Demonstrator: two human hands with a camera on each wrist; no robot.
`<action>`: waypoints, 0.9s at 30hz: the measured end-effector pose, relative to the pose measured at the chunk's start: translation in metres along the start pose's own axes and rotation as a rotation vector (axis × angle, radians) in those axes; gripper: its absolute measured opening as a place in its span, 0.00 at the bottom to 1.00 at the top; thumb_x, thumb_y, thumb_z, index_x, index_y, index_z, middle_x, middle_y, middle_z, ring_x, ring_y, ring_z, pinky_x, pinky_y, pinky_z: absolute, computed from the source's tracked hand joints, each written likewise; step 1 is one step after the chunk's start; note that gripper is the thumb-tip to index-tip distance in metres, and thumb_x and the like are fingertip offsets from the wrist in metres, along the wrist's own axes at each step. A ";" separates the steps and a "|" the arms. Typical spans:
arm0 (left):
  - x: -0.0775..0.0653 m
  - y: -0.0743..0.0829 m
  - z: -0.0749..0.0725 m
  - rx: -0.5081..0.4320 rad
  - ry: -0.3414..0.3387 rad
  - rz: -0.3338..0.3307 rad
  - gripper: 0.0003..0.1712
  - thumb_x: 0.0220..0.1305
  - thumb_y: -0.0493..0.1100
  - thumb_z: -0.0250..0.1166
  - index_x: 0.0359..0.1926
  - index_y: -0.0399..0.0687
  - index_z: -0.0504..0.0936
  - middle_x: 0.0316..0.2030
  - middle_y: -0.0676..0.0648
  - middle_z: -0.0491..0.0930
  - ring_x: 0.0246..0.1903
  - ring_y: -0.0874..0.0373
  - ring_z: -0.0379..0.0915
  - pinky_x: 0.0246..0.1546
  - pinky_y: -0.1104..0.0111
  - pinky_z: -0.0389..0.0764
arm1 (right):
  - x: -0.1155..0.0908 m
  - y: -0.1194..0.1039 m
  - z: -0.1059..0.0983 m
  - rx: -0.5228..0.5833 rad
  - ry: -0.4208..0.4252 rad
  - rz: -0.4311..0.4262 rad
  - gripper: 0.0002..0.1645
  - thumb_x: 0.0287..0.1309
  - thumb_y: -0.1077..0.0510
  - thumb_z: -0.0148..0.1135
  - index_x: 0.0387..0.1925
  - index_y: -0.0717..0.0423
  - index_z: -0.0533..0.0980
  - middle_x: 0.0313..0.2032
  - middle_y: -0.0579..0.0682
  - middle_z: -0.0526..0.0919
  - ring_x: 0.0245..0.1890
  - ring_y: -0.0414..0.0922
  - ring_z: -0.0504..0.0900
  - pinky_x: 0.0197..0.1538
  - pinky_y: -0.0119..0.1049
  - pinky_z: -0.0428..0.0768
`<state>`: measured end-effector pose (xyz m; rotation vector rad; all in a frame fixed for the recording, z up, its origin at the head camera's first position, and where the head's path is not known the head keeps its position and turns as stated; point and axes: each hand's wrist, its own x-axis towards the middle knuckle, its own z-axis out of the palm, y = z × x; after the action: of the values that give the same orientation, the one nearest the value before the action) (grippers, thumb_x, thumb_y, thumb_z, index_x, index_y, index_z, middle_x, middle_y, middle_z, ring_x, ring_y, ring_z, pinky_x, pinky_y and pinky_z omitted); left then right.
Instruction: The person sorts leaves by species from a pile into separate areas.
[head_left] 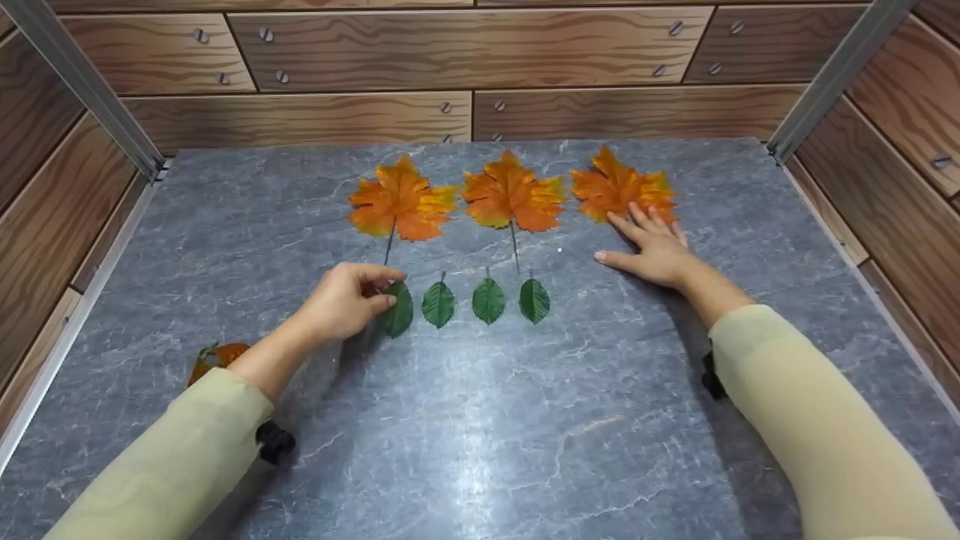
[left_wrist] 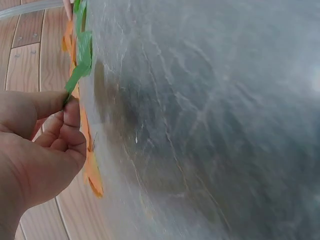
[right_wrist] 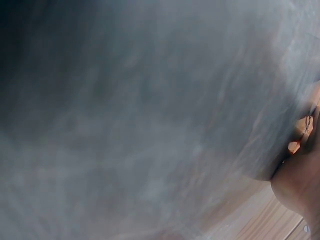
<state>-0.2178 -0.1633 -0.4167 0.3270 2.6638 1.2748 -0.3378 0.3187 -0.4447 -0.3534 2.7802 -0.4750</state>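
Between thumb and fingers my left hand (head_left: pixel 349 300) pinches a small green leaf (head_left: pixel 400 311), the leftmost of a row. To its right lie three more green leaves, the nearest leaf (head_left: pixel 438 304), a middle leaf (head_left: pixel 488 301) and an end leaf (head_left: pixel 535 301). Behind them are three orange maple leaves: a left one (head_left: pixel 401 199), a centre one (head_left: pixel 512 191) and a right one (head_left: pixel 619 187). My right hand (head_left: pixel 652 251) has its fingers spread, fingertips over the lower edge of the right maple leaf. In the left wrist view the pinched leaf (left_wrist: pixel 76 77) stands tilted.
An orange-brown leaf (head_left: pixel 206 364) with some green lies at the left, partly hidden by my left forearm. The grey marbled table (head_left: pixel 480 420) is bounded by wood-patterned walls (head_left: pixel 480 52) at the back and sides, with metal posts (head_left: pixel 90 82) at the corners.
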 end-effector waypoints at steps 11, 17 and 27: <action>0.018 -0.002 0.005 0.003 0.019 -0.004 0.21 0.71 0.30 0.67 0.63 0.39 0.86 0.52 0.38 0.86 0.46 0.49 0.78 0.48 0.59 0.79 | 0.000 0.000 0.000 -0.002 0.000 0.001 0.61 0.68 0.17 0.49 0.87 0.43 0.44 0.84 0.58 0.30 0.82 0.64 0.25 0.75 0.70 0.23; 0.022 -0.006 0.006 0.031 0.012 0.022 0.20 0.70 0.29 0.67 0.62 0.36 0.86 0.49 0.37 0.87 0.45 0.47 0.79 0.49 0.57 0.80 | 0.000 0.000 0.000 0.008 0.002 -0.002 0.61 0.67 0.17 0.49 0.87 0.42 0.43 0.84 0.57 0.29 0.82 0.63 0.24 0.75 0.70 0.22; 0.025 -0.013 0.007 0.031 -0.009 0.015 0.20 0.71 0.29 0.67 0.63 0.36 0.85 0.49 0.35 0.87 0.49 0.44 0.81 0.52 0.53 0.81 | 0.000 0.000 0.000 0.005 0.001 0.001 0.61 0.67 0.17 0.48 0.87 0.42 0.43 0.85 0.57 0.29 0.82 0.62 0.24 0.75 0.69 0.22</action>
<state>-0.2416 -0.1596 -0.4326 0.3567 2.6812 1.2340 -0.3376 0.3190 -0.4447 -0.3510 2.7790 -0.4825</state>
